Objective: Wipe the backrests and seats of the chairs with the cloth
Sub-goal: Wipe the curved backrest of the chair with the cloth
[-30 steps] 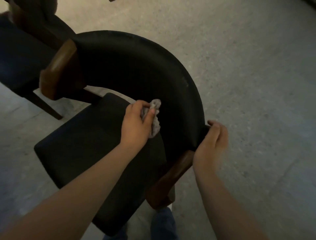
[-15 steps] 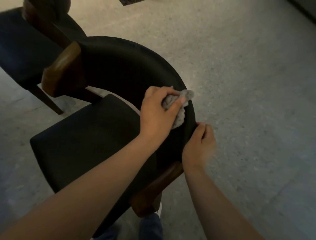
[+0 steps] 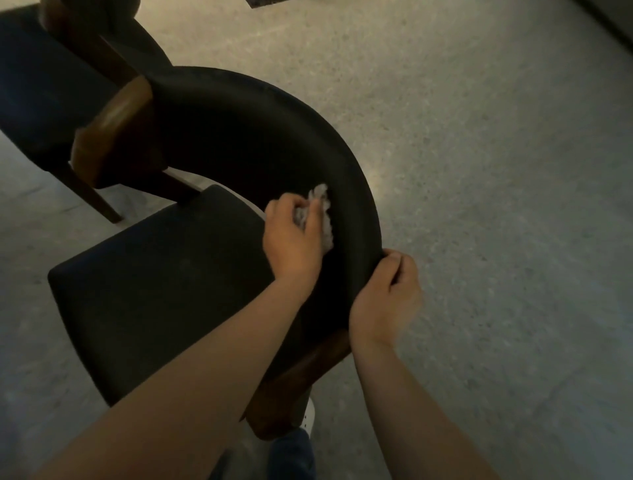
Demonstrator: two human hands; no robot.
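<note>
Crumpled grey cloth (image 3: 322,214), held by left grip (image 3: 291,240), wipes inside the curved black backrest (image 3: 239,137); right grip (image 3: 387,298) clasps its edge; black seat (image 3: 154,291) likely next.

Speckled floor (image 3: 479,171): two dark chairs (image 3: 164,291), possibly mat corner (image 3: 263,2).

Dining area or café: matching padded chairs (image 3: 154,291) on speckled floor (image 3: 479,171).

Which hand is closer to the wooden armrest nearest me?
Right. The right hand grips the edge of the backrest just above that wooden armrest; the left hand holds the cloth against the backrest's inner face, farther up the curve.
</note>
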